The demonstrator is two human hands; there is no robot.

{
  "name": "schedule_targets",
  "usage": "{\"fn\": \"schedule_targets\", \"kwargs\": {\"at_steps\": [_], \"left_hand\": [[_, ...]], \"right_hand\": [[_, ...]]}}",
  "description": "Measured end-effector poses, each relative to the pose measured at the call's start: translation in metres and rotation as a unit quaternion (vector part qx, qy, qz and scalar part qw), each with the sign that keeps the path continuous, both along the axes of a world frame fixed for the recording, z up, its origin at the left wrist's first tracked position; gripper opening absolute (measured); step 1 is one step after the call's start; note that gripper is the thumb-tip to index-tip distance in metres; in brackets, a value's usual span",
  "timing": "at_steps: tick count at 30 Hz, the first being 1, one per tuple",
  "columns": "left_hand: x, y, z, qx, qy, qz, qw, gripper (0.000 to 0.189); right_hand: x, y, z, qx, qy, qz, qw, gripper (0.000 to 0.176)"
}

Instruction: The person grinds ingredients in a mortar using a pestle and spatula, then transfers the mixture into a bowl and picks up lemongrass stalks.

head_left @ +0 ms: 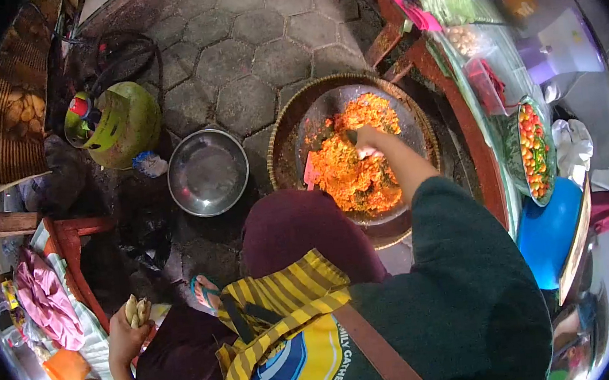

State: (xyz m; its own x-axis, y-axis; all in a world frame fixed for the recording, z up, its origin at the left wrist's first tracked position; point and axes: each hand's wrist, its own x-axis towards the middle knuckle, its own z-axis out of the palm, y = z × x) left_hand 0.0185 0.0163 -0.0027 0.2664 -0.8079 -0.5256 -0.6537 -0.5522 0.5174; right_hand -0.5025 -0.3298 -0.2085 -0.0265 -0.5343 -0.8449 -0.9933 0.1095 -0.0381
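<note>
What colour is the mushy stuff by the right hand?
The mushy stuff is orange, seen in the head view.

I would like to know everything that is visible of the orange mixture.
The orange mixture looks moist and crumbly, with darker flecks. It lies loosely heaped, a smaller mound farther from the person and a larger one nearer, on a dark round slab inside a wide tray with a woven-looking rim. A flat pinkish-red thing meets its left edge. The right hand is at its middle; how deep it presses is unclear.
</note>
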Motion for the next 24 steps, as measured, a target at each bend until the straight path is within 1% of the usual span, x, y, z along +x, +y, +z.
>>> {"fn": "schedule_targets", "kwargs": {"at_steps": [2, 4, 5, 6, 8, 9, 10, 11, 12, 13, 14, 16, 17, 18, 19, 20, 22, 23, 24], "left_hand": [[0.007, 0.016, -0.007, 0.011, -0.006, 0.022, 1.0, 0.033], [0.011, 0.019, -0.012, 0.029, -0.011, 0.032, 0.999, 0.035], [0.012, 0.022, -0.012, 0.049, -0.015, 0.033, 0.998, 0.036], [0.012, 0.022, -0.007, 0.067, -0.02, 0.032, 0.997, 0.038], [-0.001, 0.005, 0.003, 0.065, -0.011, 0.029, 0.997, 0.034], [-0.015, -0.006, 0.014, 0.08, 0.004, 0.046, 0.996, 0.031], [-0.021, -0.012, 0.02, 0.088, 0.019, 0.066, 0.994, 0.027], [-0.018, -0.012, 0.018, 0.077, 0.019, 0.065, 0.995, 0.027], [-0.015, -0.009, 0.014, 0.049, 0.003, 0.024, 0.999, 0.024], [-0.013, -0.007, 0.011, 0.021, -0.014, -0.017, 1.0, 0.021], [-0.012, -0.005, 0.01, 0.015, -0.014, -0.019, 1.0, 0.021], [-0.013, 0.002, 0.01, 0.019, -0.017, 0.024, 0.999, 0.02], [-0.015, 0.003, 0.012, 0.051, 0.006, 0.067, 0.996, 0.019], [-0.013, 0.004, 0.01, 0.06, 0.004, 0.072, 0.996, 0.019], [-0.01, 0.006, 0.008, 0.069, 0.015, 0.076, 0.995, 0.019], [-0.008, 0.011, 0.01, 0.084, 0.026, 0.076, 0.993, 0.019], [-0.008, 0.006, 0.01, 0.08, 0.024, 0.057, 0.995, 0.019], [-0.009, 0.005, 0.009, 0.062, 0.026, 0.056, 0.996, 0.021], [-0.01, 0.006, 0.008, 0.045, 0.03, 0.058, 0.997, 0.022]], "right_hand": [[0.018, 0.035, -0.016, -0.103, -0.007, 0.076, 0.992, 0.031], [0.047, 0.081, -0.009, -0.182, -0.03, 0.138, 0.973, 0.051], [0.04, 0.092, -0.068, -0.256, 0.054, 0.131, 0.956, 0.064], [0.038, 0.096, -0.061, -0.244, 0.053, 0.128, 0.96, 0.064], [0.023, 0.064, -0.032, -0.203, 0.02, 0.044, 0.978, 0.06], [0.014, 0.045, -0.032, -0.171, 0.072, -0.015, 0.983, 0.038], [0.003, 0.022, -0.034, -0.184, 0.071, -0.018, 0.98, 0.038], [-0.003, 0.007, -0.026, -0.11, 0.059, 0.076, 0.989, 0.029], [-0.009, 0.002, -0.021, -0.027, 0.049, 0.168, 0.984, 0.02], [-0.016, 0.004, -0.016, -0.006, -0.035, 0.042, 0.998, 0.013], [-0.004, 0.007, 0.0, 0.079, -0.012, 0.086, 0.993, 0.014], [0.007, 0.044, -0.016, -0.017, -0.04, 0.093, 0.995, 0.035], [0.022, 0.074, -0.013, -0.073, -0.021, 0.125, 0.989, 0.046], [0.036, 0.1, -0.009, -0.129, -0.005, 0.158, 0.979, 0.056], [0.031, 0.121, -0.046, -0.235, 0.019, 0.085, 0.968, 0.059], [0.024, 0.123, -0.05, -0.22, 0.017, 0.087, 0.972, 0.059], [0.003, 0.068, -0.046, -0.221, 0.025, -0.037, 0.974, 0.053], [-0.002, 0.04, -0.037, -0.228, 0.023, -0.041, 0.972, 0.053], [-0.005, 0.013, -0.024, -0.14, 0.053, 0.02, 0.989, 0.047]]}}
